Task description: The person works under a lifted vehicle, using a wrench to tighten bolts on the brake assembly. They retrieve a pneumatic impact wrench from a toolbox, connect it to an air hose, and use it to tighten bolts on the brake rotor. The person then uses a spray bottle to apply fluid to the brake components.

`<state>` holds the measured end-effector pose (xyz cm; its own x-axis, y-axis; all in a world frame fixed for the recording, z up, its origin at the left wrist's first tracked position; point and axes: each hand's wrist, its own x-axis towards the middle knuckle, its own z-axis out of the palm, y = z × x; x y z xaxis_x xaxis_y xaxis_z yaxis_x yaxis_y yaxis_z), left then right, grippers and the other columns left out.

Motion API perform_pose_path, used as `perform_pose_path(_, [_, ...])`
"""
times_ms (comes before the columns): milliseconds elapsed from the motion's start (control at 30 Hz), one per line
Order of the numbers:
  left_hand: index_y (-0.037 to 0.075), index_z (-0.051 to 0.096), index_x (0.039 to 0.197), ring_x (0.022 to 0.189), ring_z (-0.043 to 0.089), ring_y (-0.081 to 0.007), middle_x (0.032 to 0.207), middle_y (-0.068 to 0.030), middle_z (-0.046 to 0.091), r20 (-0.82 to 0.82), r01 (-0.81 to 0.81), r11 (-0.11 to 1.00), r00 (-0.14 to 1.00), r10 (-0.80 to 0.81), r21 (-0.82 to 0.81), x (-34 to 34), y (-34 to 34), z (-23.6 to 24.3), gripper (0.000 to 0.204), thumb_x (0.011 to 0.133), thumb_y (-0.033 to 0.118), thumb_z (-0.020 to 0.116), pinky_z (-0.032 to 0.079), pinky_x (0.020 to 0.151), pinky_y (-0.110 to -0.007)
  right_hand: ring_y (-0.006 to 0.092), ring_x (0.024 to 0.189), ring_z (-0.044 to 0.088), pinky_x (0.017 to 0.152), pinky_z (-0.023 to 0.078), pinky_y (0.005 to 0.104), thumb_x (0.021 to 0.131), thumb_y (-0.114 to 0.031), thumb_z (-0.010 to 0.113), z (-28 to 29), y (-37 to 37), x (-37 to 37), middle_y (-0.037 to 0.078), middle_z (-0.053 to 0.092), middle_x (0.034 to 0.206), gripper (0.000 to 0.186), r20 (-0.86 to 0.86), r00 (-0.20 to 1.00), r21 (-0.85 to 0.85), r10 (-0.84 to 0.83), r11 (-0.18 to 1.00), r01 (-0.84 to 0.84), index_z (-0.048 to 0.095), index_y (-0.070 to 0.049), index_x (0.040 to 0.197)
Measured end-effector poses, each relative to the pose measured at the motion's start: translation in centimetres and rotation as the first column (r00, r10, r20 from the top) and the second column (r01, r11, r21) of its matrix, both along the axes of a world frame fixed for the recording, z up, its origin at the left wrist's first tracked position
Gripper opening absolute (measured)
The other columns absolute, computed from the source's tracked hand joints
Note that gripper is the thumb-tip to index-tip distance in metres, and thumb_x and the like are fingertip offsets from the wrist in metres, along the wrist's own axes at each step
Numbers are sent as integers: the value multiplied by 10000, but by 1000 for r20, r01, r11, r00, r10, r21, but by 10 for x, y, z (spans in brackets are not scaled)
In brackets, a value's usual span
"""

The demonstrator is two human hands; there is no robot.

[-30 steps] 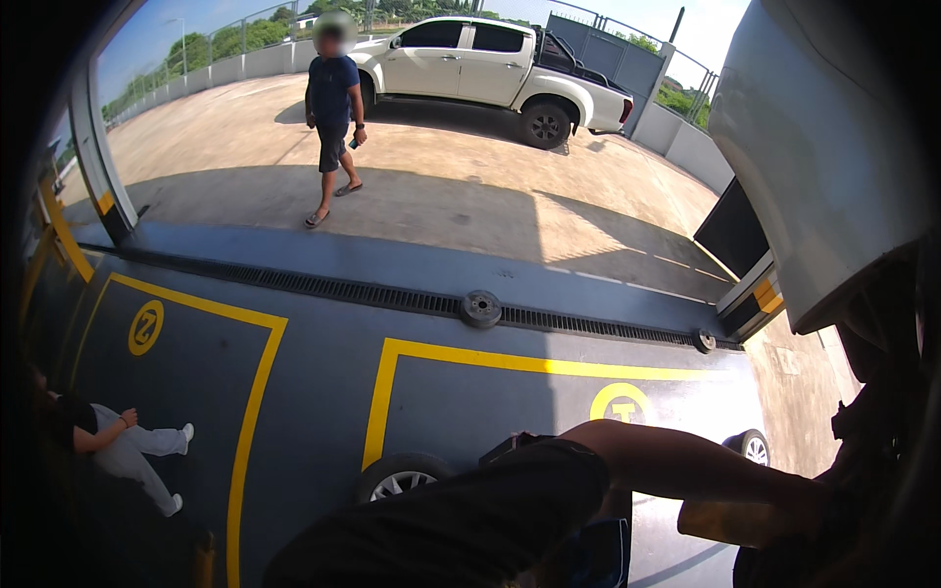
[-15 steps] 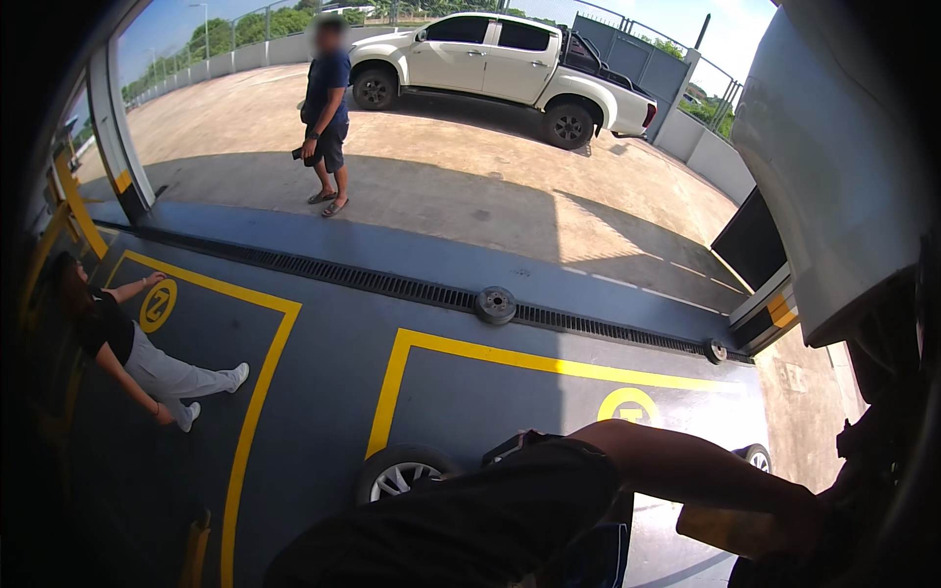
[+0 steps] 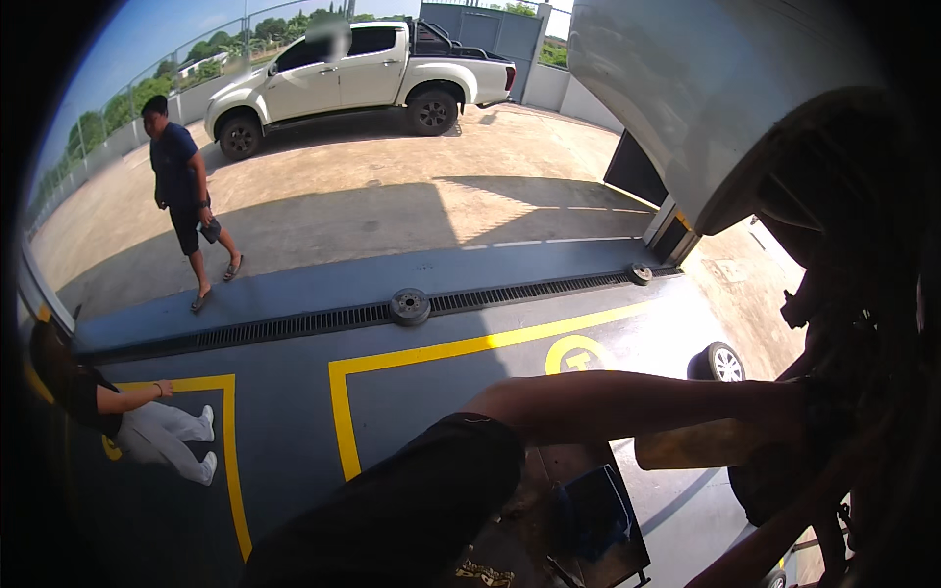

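From the lower left my left arm [image 3: 637, 407], in a black sleeve to the elbow, reaches across to the right. My left hand [image 3: 828, 407] is deep in shadow among dark parts under a raised, light-coloured vehicle [image 3: 676, 108], by its wheel arch [image 3: 774, 147]. My right forearm [image 3: 769, 544] slants up from the lower right toward the same dark parts. Its hand is lost in shadow. Neither hand's fingers show, and what they touch cannot be made out. Just below the left forearm is a yellowish block-like part [image 3: 696, 446].
A dark cart or tray [image 3: 613, 563] stands below my arm. A wheel [image 3: 725, 363] lies beyond it. Two round metal drums [image 3: 410, 307] sit along the floor drain [image 3: 529, 294]. One person [image 3: 178, 176] walks outside near a white pickup [image 3: 343, 83]; another [image 3: 147, 421] is at left.
My view has turned right, so the scene sits further left. The person outside now strides instead of standing. More of the wheel arch, the cart and my right forearm shows.
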<state>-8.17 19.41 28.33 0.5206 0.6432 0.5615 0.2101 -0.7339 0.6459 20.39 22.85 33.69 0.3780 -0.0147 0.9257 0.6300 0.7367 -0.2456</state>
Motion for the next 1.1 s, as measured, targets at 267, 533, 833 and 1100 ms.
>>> perform_pose_path(267, [-57, 683, 1180, 880, 744, -222, 971, -145, 768, -215, -172, 916, 972, 97, -364, -23, 4, 30, 549, 853, 365, 811, 578, 874, -333, 260, 1017, 687, 820, 551, 371, 982, -307, 710, 7, -3, -63, 207, 684, 1136, 516, -280, 957, -47, 74, 995, -90, 576, 65, 1313])
perform_pose_path(533, [-44, 618, 1330, 964, 741, -249, 1079, -180, 752, -118, -70, 974, 992, 45, -217, 13, -5, 48, 661, 856, 364, 832, 566, 907, -359, 120, 733, 632, 655, 521, 266, 999, -218, 675, 2, -15, -33, 64, 653, 885, 251, -301, 923, -29, 239, 965, -260, 660, -17, 1148])
perform_pose_path(833, [-21, 504, 1449, 1204, 651, -232, 1329, -172, 666, -188, -31, 955, 982, -26, -294, 14, 1, 62, 684, 866, 199, 787, 514, 1065, -348, 188, 955, 690, 784, 555, 364, 983, -264, 681, 13, -4, -32, 68, 696, 1003, 384, 91, 980, -138, -176, 973, 187, 629, 11, 1245])
perform_pose_path(1100, [-35, 580, 1374, 1101, 707, -264, 1123, -203, 749, -419, -269, 927, 897, 141, -263, 3, 18, 63, 691, 845, 351, 799, 527, 1009, -341, 132, 780, 610, 678, 510, 324, 989, -319, 687, -2, -3, -84, 40, 618, 828, 344, -294, 841, -41, 455, 872, -487, 627, -1, 1104])
